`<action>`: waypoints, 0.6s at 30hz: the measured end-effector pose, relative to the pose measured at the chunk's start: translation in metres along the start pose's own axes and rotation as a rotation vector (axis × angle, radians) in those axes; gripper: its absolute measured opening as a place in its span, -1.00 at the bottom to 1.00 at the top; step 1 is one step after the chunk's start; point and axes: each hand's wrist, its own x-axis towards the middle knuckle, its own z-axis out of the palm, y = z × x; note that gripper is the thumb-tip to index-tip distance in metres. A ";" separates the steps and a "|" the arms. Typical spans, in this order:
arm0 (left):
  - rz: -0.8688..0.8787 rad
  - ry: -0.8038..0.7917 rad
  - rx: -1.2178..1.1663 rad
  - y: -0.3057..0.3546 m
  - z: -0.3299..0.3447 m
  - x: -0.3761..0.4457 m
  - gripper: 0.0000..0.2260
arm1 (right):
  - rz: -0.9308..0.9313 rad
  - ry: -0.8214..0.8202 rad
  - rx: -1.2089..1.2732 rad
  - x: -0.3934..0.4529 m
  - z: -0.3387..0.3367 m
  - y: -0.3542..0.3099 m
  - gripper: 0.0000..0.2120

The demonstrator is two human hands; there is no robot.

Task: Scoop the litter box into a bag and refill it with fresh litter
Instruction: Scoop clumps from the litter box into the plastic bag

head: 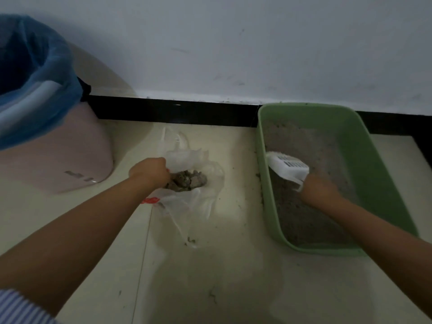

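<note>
Left hand [149,171] is gripping the limp bag [194,183] rim (likely slippery), right hand [319,187] is holding the stiff scoop [288,167] handle.

Bare floor [238,183] between bag [187,206] and litter box [264,183]

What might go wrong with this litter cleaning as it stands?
1. The thin clear plastic bag lies slumped on the floor, held open only by the left hand; if that edge slips, clumps may miss it.
2. The white slotted scoop in the right hand must cross bare floor from the green plastic litter box; crumbs already lie there, so more could spill.
</note>
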 end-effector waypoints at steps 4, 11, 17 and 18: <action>-0.117 -0.059 0.124 -0.008 0.005 0.002 -0.81 | -0.065 -0.055 -0.172 -0.007 -0.007 -0.015 -0.73; -0.173 0.049 0.006 -0.029 0.005 -0.004 -0.69 | -0.695 0.319 -0.256 -0.004 0.006 -0.087 -0.80; -0.078 0.205 -0.377 -0.022 0.009 -0.011 -0.64 | -0.504 0.032 -0.241 0.042 0.056 -0.146 -0.73; -0.069 0.220 -0.430 -0.021 0.010 -0.010 -0.64 | -0.484 0.035 -0.236 0.049 0.062 -0.151 -0.73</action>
